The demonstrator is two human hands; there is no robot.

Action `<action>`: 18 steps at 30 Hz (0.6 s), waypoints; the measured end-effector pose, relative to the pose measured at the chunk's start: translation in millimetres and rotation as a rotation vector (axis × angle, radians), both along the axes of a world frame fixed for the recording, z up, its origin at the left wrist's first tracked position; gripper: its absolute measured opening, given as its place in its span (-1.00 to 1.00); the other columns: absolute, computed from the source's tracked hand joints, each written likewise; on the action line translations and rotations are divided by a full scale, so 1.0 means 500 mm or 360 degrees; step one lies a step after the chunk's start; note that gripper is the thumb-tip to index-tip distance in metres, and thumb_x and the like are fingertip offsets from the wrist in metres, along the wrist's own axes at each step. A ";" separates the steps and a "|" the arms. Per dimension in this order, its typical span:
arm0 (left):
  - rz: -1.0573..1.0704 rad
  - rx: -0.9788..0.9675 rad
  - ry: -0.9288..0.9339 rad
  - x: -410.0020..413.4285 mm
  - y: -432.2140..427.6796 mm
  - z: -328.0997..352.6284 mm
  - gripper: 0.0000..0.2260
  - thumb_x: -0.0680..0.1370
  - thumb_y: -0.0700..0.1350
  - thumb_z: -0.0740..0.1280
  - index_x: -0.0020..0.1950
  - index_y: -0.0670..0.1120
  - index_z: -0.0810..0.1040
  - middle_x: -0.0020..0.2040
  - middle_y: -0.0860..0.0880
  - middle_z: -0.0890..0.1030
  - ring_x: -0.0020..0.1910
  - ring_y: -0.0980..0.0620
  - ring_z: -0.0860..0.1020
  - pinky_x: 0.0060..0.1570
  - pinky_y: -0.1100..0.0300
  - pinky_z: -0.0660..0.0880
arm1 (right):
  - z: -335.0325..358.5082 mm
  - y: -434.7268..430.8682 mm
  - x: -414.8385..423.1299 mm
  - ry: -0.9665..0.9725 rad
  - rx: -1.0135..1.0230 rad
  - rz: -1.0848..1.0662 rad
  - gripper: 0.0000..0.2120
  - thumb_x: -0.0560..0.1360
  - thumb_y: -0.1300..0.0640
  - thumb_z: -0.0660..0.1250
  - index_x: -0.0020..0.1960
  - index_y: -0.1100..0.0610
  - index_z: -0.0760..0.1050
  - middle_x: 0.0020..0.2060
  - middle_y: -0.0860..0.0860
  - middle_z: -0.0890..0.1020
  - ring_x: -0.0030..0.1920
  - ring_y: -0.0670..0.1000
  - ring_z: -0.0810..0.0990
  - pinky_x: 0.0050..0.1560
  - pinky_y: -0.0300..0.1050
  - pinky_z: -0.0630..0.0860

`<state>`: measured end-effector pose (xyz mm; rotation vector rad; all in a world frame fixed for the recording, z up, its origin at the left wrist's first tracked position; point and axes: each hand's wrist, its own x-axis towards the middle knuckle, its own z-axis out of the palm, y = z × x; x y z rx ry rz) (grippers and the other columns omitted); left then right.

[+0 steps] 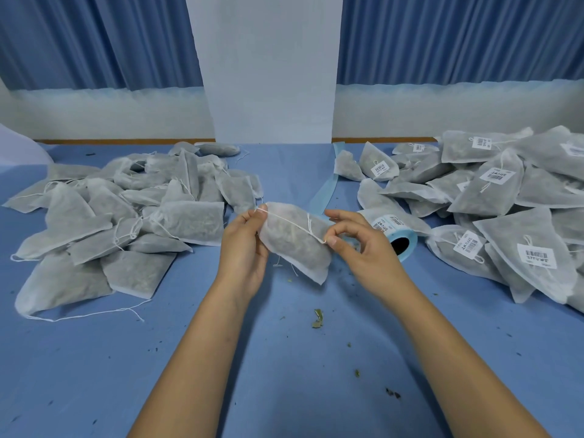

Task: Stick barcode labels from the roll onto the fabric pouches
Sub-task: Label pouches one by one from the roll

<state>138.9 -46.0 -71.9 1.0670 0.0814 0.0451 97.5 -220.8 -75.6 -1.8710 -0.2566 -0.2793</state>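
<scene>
Far left on the blue tabletop (pixel 94 358) I see a pile of plain pouches (pixel 120 222), grey-white, heaped over each other, loose drawstrings trailing off the near edge of the heap.

Centre: I have the left hand (pixel 245 248) curled round the left end of one pouch (pixel 294 245), thumb on top at its upper corner, fingers underneath. The pouch is lifted off the tabletop, tilted, its left end higher and its right end dropping toward me. Its face toward the camera is plain. A white string (pixel 290 221) runs across the top of it from corner to corner.

The right hand (pixel 363 248) pinches that string between thumb and forefinger at the pouch's right side, just by a knot; the other fingers are loosely bent and hold nothing.

Just behind the right hand the label roll (pixel 393 232) lies on its side on the tabletop, dark core facing me, a printed label showing on top. A pale blue backing strip (pixel 325 191) trails from it toward the far edge.

Right: a pile of labelled pouches (pixel 505 210), white barcode labels face up on many of them.

Near me, between the forearms, leaf crumbs (pixel 317 318) dot the tabletop. Blue curtains (pixel 94 39) and a white pillar (pixel 268 74) stand at the back.
</scene>
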 end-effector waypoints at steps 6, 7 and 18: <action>-0.0095 -0.0156 -0.0079 -0.003 0.000 0.006 -0.78 0.65 -0.23 0.13 0.11 -0.29 0.55 0.02 -0.19 0.66 -0.01 -0.05 0.63 0.00 0.16 0.57 | 0.003 0.006 -0.005 0.0162 0.0308 0.0227 -0.85 0.56 0.33 0.24 -0.17 0.22 0.47 -0.11 -0.01 0.54 -0.19 -0.10 0.55 -0.07 -0.21 0.55; -0.0098 -0.0180 -0.0070 -0.002 0.000 0.005 -0.76 0.65 -0.22 0.14 0.17 -0.31 0.53 0.07 -0.22 0.63 0.05 -0.09 0.61 0.04 0.14 0.55 | 0.003 0.008 -0.005 0.0157 0.0324 0.0201 -0.86 0.56 0.33 0.23 -0.16 0.23 0.47 -0.17 -0.02 0.54 -0.21 -0.09 0.54 -0.09 -0.20 0.56; -0.0207 0.0544 -0.0277 -0.024 -0.061 -0.030 -0.38 0.29 0.07 0.53 0.21 0.04 0.27 0.21 0.03 0.52 0.21 0.06 0.54 0.13 0.16 0.53 | -0.004 0.011 0.004 -0.0060 0.0110 -0.0146 -0.92 0.51 0.34 0.31 -0.16 0.28 0.52 -0.13 0.10 0.51 -0.11 0.13 0.53 0.04 0.02 0.55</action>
